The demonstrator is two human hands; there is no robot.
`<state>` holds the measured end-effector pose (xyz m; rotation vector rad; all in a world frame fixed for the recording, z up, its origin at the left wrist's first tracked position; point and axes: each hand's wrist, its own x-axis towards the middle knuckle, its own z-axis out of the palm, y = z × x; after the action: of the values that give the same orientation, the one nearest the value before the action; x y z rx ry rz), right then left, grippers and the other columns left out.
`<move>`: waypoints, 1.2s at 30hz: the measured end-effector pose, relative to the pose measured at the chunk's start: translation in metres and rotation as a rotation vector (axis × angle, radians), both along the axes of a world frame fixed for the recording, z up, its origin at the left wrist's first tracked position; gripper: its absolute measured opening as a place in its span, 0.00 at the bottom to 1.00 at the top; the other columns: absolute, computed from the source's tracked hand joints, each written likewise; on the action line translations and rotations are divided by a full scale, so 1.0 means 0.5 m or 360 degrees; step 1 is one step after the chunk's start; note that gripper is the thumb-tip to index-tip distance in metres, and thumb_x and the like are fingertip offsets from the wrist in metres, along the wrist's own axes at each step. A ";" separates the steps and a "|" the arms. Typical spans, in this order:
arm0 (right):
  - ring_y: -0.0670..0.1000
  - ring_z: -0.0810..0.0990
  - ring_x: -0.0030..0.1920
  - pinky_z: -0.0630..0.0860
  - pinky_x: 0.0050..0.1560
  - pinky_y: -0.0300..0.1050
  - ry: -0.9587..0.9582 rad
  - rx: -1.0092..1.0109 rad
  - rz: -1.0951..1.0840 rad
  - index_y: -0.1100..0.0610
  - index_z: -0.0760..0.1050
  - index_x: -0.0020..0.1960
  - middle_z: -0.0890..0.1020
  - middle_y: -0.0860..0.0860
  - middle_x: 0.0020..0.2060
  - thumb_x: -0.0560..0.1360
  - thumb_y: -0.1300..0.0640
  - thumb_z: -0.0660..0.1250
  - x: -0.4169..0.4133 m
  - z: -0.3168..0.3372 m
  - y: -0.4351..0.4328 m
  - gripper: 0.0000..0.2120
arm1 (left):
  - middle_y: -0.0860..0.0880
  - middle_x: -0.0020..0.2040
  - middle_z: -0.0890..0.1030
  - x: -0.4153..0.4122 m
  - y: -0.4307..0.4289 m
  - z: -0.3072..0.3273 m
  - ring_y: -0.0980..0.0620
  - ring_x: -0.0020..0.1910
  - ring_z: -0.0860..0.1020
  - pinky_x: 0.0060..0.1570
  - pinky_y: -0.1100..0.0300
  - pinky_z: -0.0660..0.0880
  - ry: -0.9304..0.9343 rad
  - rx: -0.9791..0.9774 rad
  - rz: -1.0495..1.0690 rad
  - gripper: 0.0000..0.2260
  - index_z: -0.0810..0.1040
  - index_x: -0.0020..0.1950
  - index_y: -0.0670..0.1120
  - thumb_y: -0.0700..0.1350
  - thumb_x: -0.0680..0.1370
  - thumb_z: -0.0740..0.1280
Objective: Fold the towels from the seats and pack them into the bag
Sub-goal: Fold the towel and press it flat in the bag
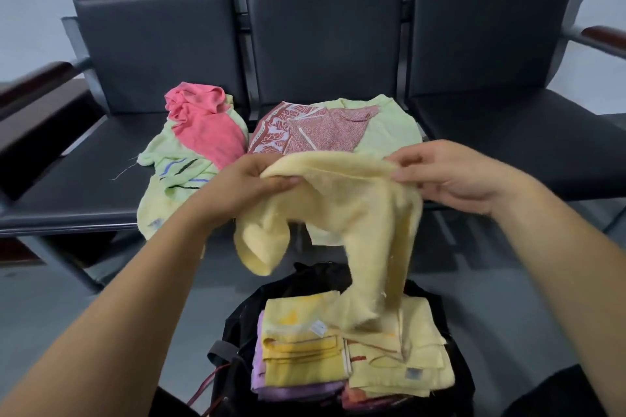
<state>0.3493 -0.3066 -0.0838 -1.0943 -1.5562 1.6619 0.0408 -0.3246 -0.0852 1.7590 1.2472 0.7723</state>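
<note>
A pale yellow towel [355,213] hangs in the air in front of the seats. My left hand [244,189] pinches its top edge on the left and my right hand [450,176] pinches the same edge on the right. Below it stands a black bag [237,325], open, with folded yellow towels [372,349] and a purple one [288,393] stacked in it. On the black seats [84,179] lie unfolded towels: a pink one [203,125] on a light green one [169,152], a red patterned one [305,132], and another light green one [393,129].
The row of black padded seats has dark armrests at the far left [34,85] and far right [603,34]. Grey floor [67,298] lies around the bag. A red cord [206,382] hangs at the bag's left side.
</note>
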 end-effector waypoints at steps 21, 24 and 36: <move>0.52 0.84 0.44 0.81 0.43 0.42 0.0332 -0.0215 -0.0137 0.69 0.78 0.60 0.84 0.58 0.46 0.79 0.59 0.68 -0.144 -0.017 -0.031 0.15 | 0.50 0.42 0.81 0.030 -0.010 -0.009 0.55 0.41 0.78 0.41 0.64 0.75 -0.0470 0.0065 -0.0196 0.05 0.78 0.51 0.41 0.35 0.77 0.70; 0.50 0.81 0.37 0.78 0.40 0.44 0.0302 -0.0107 -0.0415 0.60 0.80 0.45 0.83 0.53 0.36 0.81 0.60 0.67 -0.136 -0.023 -0.022 0.08 | 0.52 0.39 0.82 0.023 -0.007 -0.008 0.54 0.37 0.78 0.36 0.61 0.74 -0.0583 -0.0025 -0.0174 0.06 0.80 0.48 0.47 0.37 0.74 0.73; 0.49 0.83 0.47 0.80 0.51 0.51 -0.0150 0.0427 -0.0114 0.54 0.87 0.51 0.86 0.57 0.45 0.74 0.46 0.74 -0.145 -0.019 -0.048 0.13 | 0.44 0.39 0.81 0.046 -0.023 0.001 0.50 0.38 0.77 0.37 0.60 0.73 -0.0397 -0.0006 -0.0161 0.09 0.84 0.46 0.41 0.46 0.75 0.72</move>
<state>0.2768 -0.3305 -0.0932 -1.0834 -1.7205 1.3257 0.0638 -0.3362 -0.0846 1.6520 0.9857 0.8985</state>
